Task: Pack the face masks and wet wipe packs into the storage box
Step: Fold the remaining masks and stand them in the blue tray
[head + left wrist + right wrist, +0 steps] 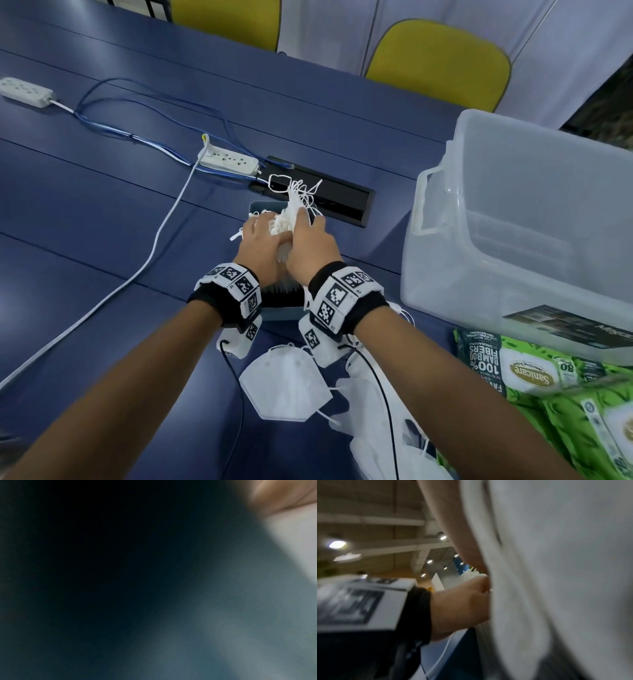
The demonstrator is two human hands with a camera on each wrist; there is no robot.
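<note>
At the right of the head view, the clear storage box (513, 219) is standing on the blue counter (102, 212) and looking rigid and light; nothing is showing inside it. Its label end is resting on the green wet wipe packs (534, 377), which are lying at the lower right. They are probably the heaviest items, soft and slick-wrapped, best taken flat across the middle. Loose face masks (286, 383) are lying at the bottom centre: very light, floppy and best lifted by the folded body, since the ear loops tangle. At the centre, the stack of masks (291, 219) is sitting in a small teal carton (263, 207), with its loops sticking up. The left hand (260, 240) and right hand (310, 243) are both clasping this stack from either side. Squeezing the bundle firmly should be keeping it together.
</note>
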